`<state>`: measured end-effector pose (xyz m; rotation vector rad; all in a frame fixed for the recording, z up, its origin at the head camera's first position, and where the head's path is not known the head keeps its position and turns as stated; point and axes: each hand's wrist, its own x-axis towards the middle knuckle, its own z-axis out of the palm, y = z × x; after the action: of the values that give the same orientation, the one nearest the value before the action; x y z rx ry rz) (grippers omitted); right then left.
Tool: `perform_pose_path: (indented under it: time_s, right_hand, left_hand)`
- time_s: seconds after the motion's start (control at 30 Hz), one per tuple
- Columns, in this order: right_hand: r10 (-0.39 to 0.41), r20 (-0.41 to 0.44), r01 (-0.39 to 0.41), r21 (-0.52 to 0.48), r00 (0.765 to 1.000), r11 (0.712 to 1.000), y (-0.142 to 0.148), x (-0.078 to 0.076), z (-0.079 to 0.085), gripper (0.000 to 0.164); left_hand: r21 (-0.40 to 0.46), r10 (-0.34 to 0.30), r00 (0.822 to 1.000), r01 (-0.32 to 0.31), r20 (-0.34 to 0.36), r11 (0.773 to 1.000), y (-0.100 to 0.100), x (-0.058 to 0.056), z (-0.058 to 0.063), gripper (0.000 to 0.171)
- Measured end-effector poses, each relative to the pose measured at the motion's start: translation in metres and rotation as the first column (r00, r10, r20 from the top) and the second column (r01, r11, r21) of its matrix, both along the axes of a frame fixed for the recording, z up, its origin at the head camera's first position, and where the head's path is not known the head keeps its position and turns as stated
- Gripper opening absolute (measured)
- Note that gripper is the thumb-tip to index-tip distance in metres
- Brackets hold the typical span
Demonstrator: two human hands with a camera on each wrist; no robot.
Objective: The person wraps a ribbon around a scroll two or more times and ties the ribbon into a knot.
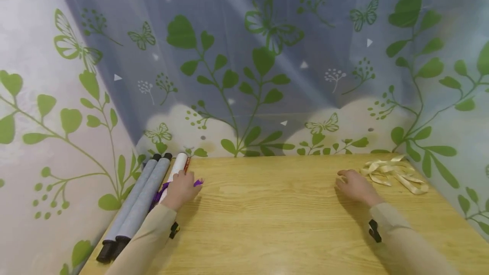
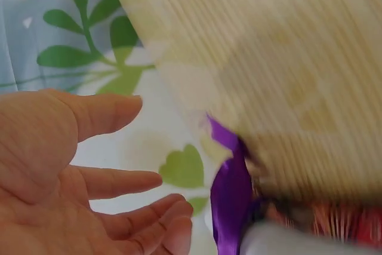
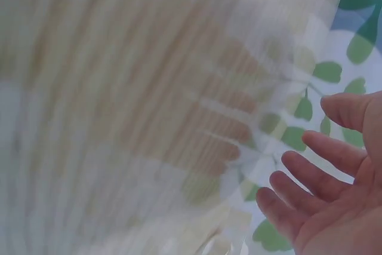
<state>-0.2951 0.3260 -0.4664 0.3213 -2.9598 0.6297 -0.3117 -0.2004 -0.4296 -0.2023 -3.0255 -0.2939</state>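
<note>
My left hand hovers over a white roll at the table's left side, its fingers loosely extended. In the left wrist view its palm and fingers hold nothing, and a purple ribbon stands up beside the fingertips. That ribbon wraps the white roll, and its loose end sticks out past the hand in the head view. On the other side, my right hand is spread above the wooden table, fingers apart and holding nothing. Just to its right lies a loose heap of pale gold ribbon.
Two long grey rolls with black ends lie side by side along the table's left edge. A thin red item shows beside the white roll. A curtain printed with leaves and butterflies hangs behind the table and along both sides.
</note>
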Motion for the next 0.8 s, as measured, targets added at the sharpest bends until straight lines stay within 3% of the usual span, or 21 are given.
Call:
perform_pose_path:
  time_s: [0.2,0.4,0.8]
  right_hand:
    - [-0.077,-0.013,0.077,0.024,0.997,0.997,0.019,0.001,0.007,0.045]
    - [-0.192,-0.006,0.192,0.055,0.981,0.980,0.045,-0.003,0.007,0.059]
    - [-0.255,0.115,0.247,0.078,0.960,0.966,0.076,0.003,0.012,0.064]
  left_hand:
    - [0.089,-0.074,0.997,0.072,0.019,0.993,0.021,0.000,-0.008,0.038]
    - [0.201,-0.151,0.989,0.148,-0.001,0.968,0.040,0.000,-0.010,0.041]
    - [0.182,-0.168,0.984,0.177,-0.061,0.967,0.059,0.005,-0.015,0.031]
